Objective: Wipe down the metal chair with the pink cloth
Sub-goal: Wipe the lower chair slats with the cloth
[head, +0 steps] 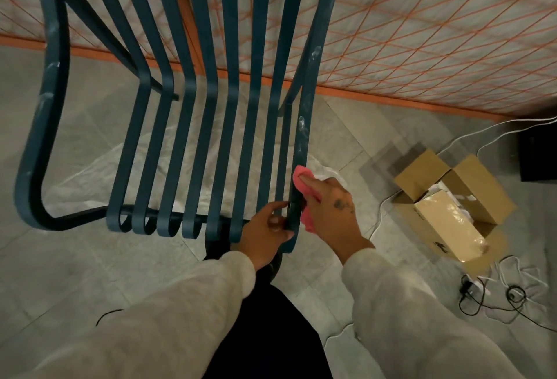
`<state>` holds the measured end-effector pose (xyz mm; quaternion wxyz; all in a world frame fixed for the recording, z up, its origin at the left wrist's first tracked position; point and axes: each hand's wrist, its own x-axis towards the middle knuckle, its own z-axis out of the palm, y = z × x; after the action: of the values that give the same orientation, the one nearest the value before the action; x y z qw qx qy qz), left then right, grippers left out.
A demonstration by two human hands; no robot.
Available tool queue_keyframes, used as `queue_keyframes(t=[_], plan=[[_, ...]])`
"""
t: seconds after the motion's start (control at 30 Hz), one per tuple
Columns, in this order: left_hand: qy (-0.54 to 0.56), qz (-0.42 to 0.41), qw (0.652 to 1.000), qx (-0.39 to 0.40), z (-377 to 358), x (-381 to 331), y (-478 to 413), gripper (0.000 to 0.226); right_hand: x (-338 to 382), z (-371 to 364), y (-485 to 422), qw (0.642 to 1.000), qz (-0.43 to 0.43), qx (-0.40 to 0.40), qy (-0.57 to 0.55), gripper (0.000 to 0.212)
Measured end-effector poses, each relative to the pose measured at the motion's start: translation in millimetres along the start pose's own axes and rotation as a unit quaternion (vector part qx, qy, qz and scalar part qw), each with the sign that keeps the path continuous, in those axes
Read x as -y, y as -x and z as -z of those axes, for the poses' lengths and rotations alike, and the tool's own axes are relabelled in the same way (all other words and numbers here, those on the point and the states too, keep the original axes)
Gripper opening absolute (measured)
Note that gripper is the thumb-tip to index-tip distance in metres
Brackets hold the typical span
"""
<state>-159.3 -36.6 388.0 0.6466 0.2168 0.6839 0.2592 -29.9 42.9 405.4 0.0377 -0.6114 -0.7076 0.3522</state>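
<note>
— Where is the cloth [302, 176] sitting relative to the fingers?

— I'm seeing it bunched under my right hand [331, 213], which is pressing it onto the outer face of the rightmost slat [301, 137] of the chair [259, 77], near the front end. Pink is poking out at the top and again below the palm. The fingers [309, 181] are lying along the cloth and holding it against the metal. The thumb is hidden, so I can't tell how it's wrapping.

— And the other hand?

— My left hand [266, 229] is gripping the curled front ends of the slats just beside it, with the thumb on top and the fingers clenching round the blue metal. The two hands are flanking the same slat, nearly touching.

— Arm pose?

— Both arms, in pale sleeves [211, 303], are reaching forward and down from the bottom of the view. The right wrist is angling in toward the left one.

— Anything around the chair?

— An open box [452, 198] is sitting on the floor [90, 273] well off to the right. Cables [482, 297] are trailing near it, and a plastic sheet [90, 179] is lying under the chair.
</note>
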Motion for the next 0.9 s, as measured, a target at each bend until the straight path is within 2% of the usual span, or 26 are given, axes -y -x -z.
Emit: queue_keyframes(t=[0.13,0.2,0.33,0.4,0.53,0.67,0.8,0.9], plan=[[-0.031,-0.012,0.999,0.0,0,-4,0,0.05,0,1,14,0.992,0.11,0.057,0.039,0.037],[-0.035,-0.012,0.999,0.002,0,-3,1,0.052,-5,10,26,0.987,0.133,0.088,0.038,0.034],[-0.029,-0.005,1.0,0.008,0,-3,2,0.053,-18,20,22,0.992,0.093,0.063,0.064,0.033],[-0.025,-0.009,1.0,0.01,1,-4,3,0.053,-15,16,17,0.991,0.1,0.052,0.076,0.035],[-0.011,-0.017,1.0,0.011,1,-1,3,0.046,-4,2,27,0.977,0.164,0.094,0.094,0.041],[-0.018,-0.024,0.999,0.016,0,-2,3,0.046,-14,14,29,0.974,0.175,0.104,0.102,0.041],[-0.042,-0.014,0.999,0.012,2,-1,2,0.053,-15,16,12,0.979,0.152,0.085,0.111,0.036],[-0.02,-0.028,0.999,0.016,2,-1,3,0.047,-12,4,23,0.975,0.141,0.142,0.1,0.037]])
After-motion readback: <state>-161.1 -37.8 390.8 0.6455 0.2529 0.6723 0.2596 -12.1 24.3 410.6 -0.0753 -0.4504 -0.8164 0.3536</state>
